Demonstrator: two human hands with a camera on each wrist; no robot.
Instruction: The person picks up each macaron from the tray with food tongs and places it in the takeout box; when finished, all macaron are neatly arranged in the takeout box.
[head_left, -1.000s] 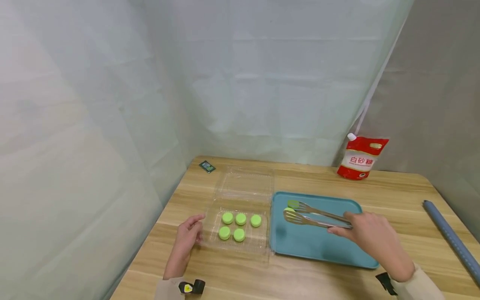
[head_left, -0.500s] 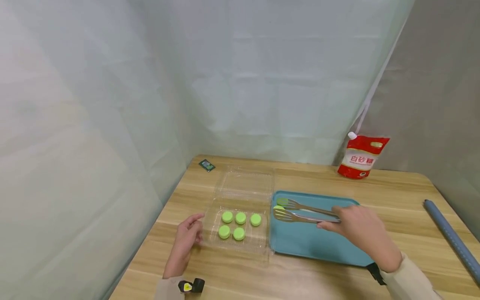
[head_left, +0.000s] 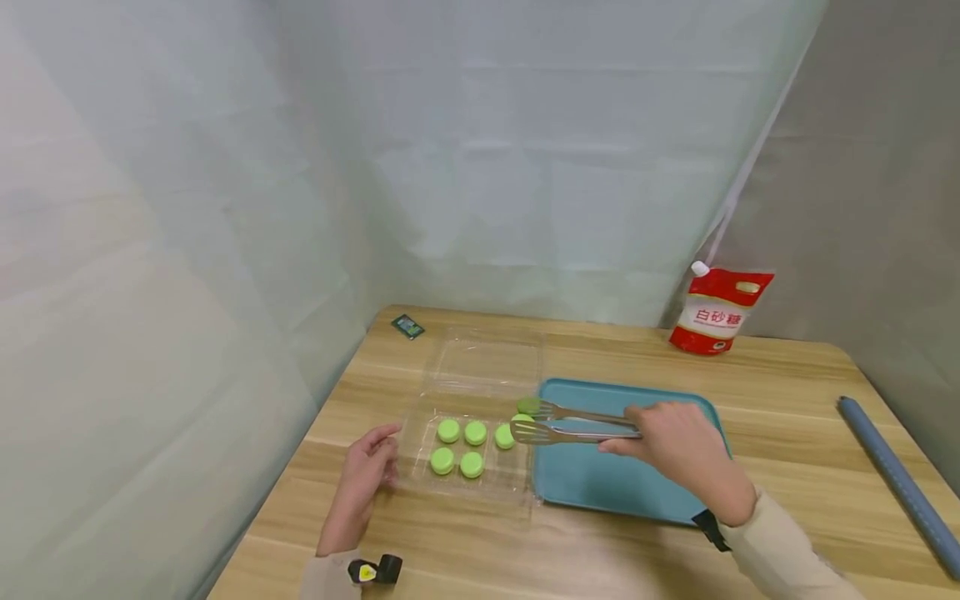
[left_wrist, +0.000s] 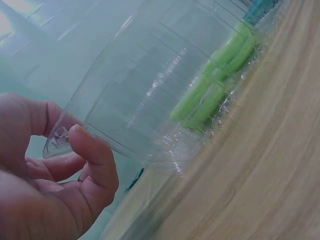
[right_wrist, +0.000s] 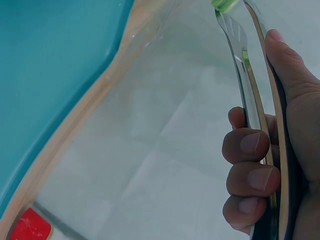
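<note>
My left hand pinches the left edge of a clear plastic container with its hinged lid laid back. Several green macarons sit in its base. My right hand holds metal serving tongs, fingers wrapped round both arms in the right wrist view. Between the tong tips is another green macaron, above the container's right side near the blue tray. The tongs partly cover this macaron in the head view. Only a sliver of it shows in the right wrist view.
A red and white spouted pouch stands at the back right. At the right edge of the wooden table lies a long grey-blue bar. A small dark packet lies at the back left. Pale curtains surround the table.
My right hand has moved left with the tongs, carrying the macaron from over the tray to the container's right side. My left hand has kept its hold on the container.
</note>
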